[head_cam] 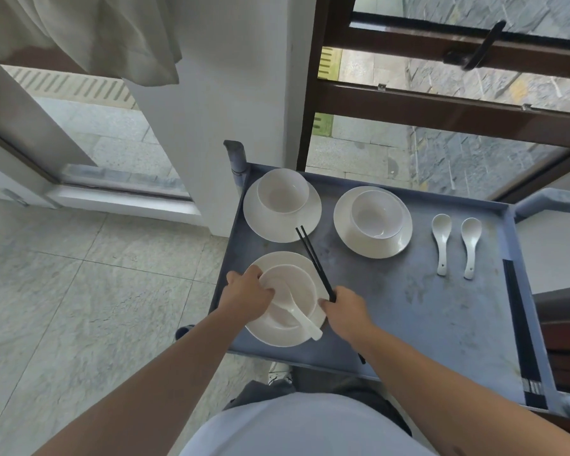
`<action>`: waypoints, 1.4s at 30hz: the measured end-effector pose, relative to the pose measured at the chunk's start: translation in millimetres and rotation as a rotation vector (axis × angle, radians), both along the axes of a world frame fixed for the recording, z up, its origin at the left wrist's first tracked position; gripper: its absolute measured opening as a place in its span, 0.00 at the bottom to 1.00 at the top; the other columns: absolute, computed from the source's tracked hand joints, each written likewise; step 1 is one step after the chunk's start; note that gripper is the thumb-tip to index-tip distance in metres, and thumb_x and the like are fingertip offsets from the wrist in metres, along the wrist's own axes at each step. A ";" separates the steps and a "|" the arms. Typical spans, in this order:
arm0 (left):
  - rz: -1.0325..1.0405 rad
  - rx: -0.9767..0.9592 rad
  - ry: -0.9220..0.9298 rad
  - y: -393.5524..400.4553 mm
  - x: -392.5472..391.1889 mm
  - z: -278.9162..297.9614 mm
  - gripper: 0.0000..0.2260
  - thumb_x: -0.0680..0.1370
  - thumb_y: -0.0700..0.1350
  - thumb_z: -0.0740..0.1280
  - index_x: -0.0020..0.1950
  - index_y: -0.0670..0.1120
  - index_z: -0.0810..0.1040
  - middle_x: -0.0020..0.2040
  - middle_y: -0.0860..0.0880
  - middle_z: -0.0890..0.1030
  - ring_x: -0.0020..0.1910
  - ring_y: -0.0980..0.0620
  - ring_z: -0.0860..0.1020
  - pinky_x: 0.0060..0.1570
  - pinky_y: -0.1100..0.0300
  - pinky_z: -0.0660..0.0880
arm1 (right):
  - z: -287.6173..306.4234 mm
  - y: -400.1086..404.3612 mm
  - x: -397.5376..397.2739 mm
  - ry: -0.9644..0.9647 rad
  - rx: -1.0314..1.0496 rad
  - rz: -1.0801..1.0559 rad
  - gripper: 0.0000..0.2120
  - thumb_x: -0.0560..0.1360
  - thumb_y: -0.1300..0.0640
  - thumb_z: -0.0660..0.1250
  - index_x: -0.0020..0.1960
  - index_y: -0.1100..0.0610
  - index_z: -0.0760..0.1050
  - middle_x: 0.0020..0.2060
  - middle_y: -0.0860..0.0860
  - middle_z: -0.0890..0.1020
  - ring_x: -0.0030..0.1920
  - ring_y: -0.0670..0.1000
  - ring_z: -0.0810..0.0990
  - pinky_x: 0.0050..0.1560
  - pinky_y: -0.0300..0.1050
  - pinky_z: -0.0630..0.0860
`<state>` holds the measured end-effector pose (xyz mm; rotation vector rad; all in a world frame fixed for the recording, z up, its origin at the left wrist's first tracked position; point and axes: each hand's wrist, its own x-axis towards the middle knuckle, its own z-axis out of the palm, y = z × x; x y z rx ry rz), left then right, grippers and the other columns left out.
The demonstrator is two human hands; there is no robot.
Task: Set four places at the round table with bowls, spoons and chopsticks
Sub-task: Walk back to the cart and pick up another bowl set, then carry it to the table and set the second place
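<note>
Cart tray (408, 311) carries three bowls (282, 190), three spoons (441, 240), two loose chopstick pairs (522, 334).

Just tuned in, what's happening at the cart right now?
A person stands at a grey cart loaded with tableware. The left hand grips the rim of the near bowl, which sits on a plate with a spoon in it. The right hand holds a pair of black chopsticks beside that bowl. Two more bowls on plates, two loose spoons and more chopsticks are on the cart. The round table is not in view.
</note>
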<state>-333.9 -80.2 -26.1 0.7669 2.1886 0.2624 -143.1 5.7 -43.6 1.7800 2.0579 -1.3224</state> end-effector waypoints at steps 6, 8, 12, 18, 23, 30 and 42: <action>0.026 0.034 -0.076 -20.0 15.7 7.5 0.19 0.77 0.49 0.62 0.68 0.50 0.70 0.49 0.49 0.70 0.54 0.45 0.73 0.53 0.51 0.74 | 9.0 -2.4 14.1 0.092 -0.023 0.001 0.08 0.79 0.57 0.62 0.40 0.54 0.70 0.36 0.49 0.77 0.34 0.47 0.72 0.31 0.39 0.67; 0.080 0.063 -0.105 -31.7 26.3 14.9 0.18 0.77 0.48 0.63 0.67 0.49 0.72 0.53 0.48 0.77 0.58 0.44 0.73 0.56 0.47 0.75 | 17.4 1.3 19.3 0.091 -0.016 0.066 0.06 0.79 0.57 0.62 0.43 0.56 0.72 0.37 0.50 0.78 0.35 0.48 0.73 0.32 0.41 0.68; 0.302 0.155 -0.146 -58.5 51.9 38.2 0.16 0.77 0.46 0.63 0.64 0.51 0.74 0.53 0.47 0.79 0.51 0.45 0.78 0.50 0.45 0.80 | 37.6 5.0 24.4 0.136 -0.015 0.184 0.07 0.79 0.57 0.62 0.44 0.57 0.73 0.38 0.51 0.78 0.34 0.48 0.72 0.33 0.41 0.69; 0.639 0.263 -0.117 -122.5 86.3 80.7 0.14 0.76 0.43 0.62 0.60 0.51 0.77 0.48 0.48 0.80 0.46 0.48 0.79 0.46 0.52 0.79 | 66.1 -15.2 16.1 0.238 -0.051 0.402 0.07 0.79 0.56 0.64 0.42 0.54 0.74 0.27 0.46 0.75 0.26 0.45 0.70 0.27 0.40 0.67; 0.929 0.311 -0.066 -207.5 122.8 100.6 0.15 0.76 0.41 0.63 0.60 0.53 0.77 0.51 0.51 0.80 0.46 0.52 0.79 0.39 0.61 0.74 | 73.1 -74.2 -7.5 0.266 -0.072 0.657 0.09 0.79 0.57 0.66 0.39 0.50 0.72 0.28 0.46 0.76 0.28 0.44 0.74 0.29 0.38 0.66; 1.343 0.324 -0.019 -344.7 165.5 112.0 0.12 0.76 0.41 0.64 0.58 0.52 0.76 0.52 0.49 0.80 0.50 0.48 0.79 0.52 0.50 0.78 | 85.9 -208.3 -50.5 0.278 -0.190 1.083 0.06 0.78 0.58 0.65 0.43 0.58 0.74 0.29 0.49 0.76 0.30 0.49 0.74 0.34 0.46 0.71; 1.788 0.355 0.117 -598.9 176.7 112.1 0.09 0.75 0.47 0.66 0.56 0.51 0.76 0.50 0.51 0.80 0.48 0.49 0.79 0.49 0.52 0.78 | 91.9 -502.9 -147.7 0.279 -0.288 1.503 0.06 0.76 0.58 0.64 0.42 0.50 0.76 0.21 0.42 0.74 0.23 0.45 0.68 0.28 0.43 0.66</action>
